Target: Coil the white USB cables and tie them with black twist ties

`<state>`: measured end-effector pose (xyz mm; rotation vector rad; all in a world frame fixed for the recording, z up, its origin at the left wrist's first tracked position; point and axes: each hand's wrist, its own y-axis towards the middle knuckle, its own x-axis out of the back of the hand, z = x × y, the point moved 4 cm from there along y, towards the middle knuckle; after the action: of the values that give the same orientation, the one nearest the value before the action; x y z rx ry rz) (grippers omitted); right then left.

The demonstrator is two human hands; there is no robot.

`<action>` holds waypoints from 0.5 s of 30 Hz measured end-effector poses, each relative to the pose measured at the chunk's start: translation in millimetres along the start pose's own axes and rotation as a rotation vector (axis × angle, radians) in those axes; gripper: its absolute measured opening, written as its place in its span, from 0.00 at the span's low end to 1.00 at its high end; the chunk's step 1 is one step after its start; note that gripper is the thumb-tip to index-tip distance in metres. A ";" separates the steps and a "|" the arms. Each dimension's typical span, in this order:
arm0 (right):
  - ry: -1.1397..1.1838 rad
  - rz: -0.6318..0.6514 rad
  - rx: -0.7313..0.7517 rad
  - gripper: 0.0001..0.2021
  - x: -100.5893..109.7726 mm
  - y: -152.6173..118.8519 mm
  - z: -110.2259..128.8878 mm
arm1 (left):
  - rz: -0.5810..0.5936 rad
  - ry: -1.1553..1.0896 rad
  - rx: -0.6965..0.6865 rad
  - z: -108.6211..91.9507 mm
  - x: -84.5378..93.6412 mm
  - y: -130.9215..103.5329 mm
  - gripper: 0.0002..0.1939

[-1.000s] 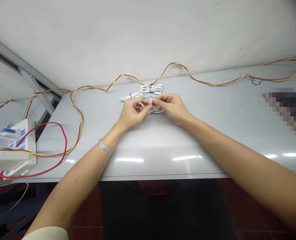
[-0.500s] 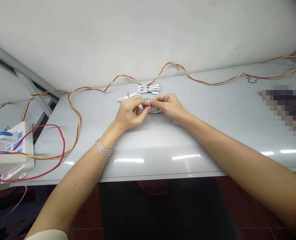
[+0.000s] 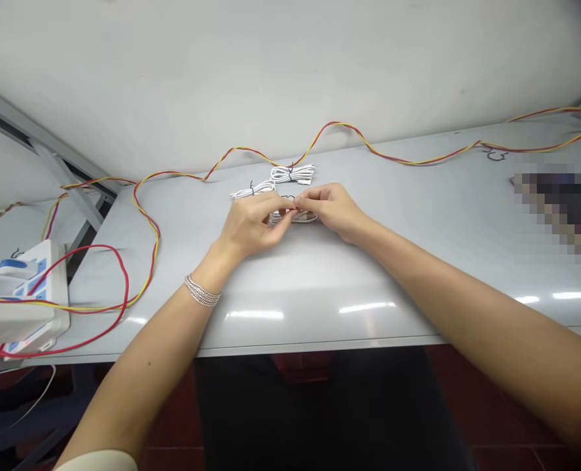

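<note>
My left hand (image 3: pixel 252 224) and my right hand (image 3: pixel 335 210) meet near the middle of the grey table, both closed in a fingertip pinch. A thin black twist tie (image 3: pixel 288 197) arcs up at their fingertips; its ends are hidden by the fingers. Below lies a coiled white cable (image 3: pixel 306 218), mostly covered by my hands. Just behind, a tied white cable bundle (image 3: pixel 293 174) with a black tie and a visible plug rests on the table. Another tied white cable bundle (image 3: pixel 254 190) lies behind my left hand.
A red and yellow twisted wire (image 3: pixel 241 149) runs along the wall side and loops down at left. A white power strip (image 3: pixel 57 307) with plugs sits at the left edge. Loose black ties (image 3: pixel 494 156) lie at back right, near a blurred-out object (image 3: pixel 560 209).
My left hand's fingers have shifted slightly and come closer together at the tie. My right hand keeps its pinch almost unmoved. The cable bundles stay in place.
</note>
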<state>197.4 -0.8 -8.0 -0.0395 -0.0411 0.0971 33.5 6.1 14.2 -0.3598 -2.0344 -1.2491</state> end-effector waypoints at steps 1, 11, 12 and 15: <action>0.000 -0.006 -0.001 0.08 0.3 -0.1 0.2 | -0.009 -0.002 0.002 0.5 -0.6 -0.5 0.05; -0.012 0.031 -0.010 0.07 -0.4 -0.2 -0.9 | -0.092 -0.033 -0.130 -3.6 2.6 -0.4 0.03; -0.011 0.030 -0.009 0.07 -0.6 0.0 -1.1 | -0.104 -0.034 -0.143 -3.9 2.9 -0.2 0.03; -0.010 0.018 0.000 0.08 -0.6 1.2 -3.0 | -0.127 -0.053 -0.132 -3.5 2.3 0.1 0.03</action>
<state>196.8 0.2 -11.1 -0.0391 -0.0511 0.1154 33.5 2.8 16.9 -0.3327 -2.0510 -1.4709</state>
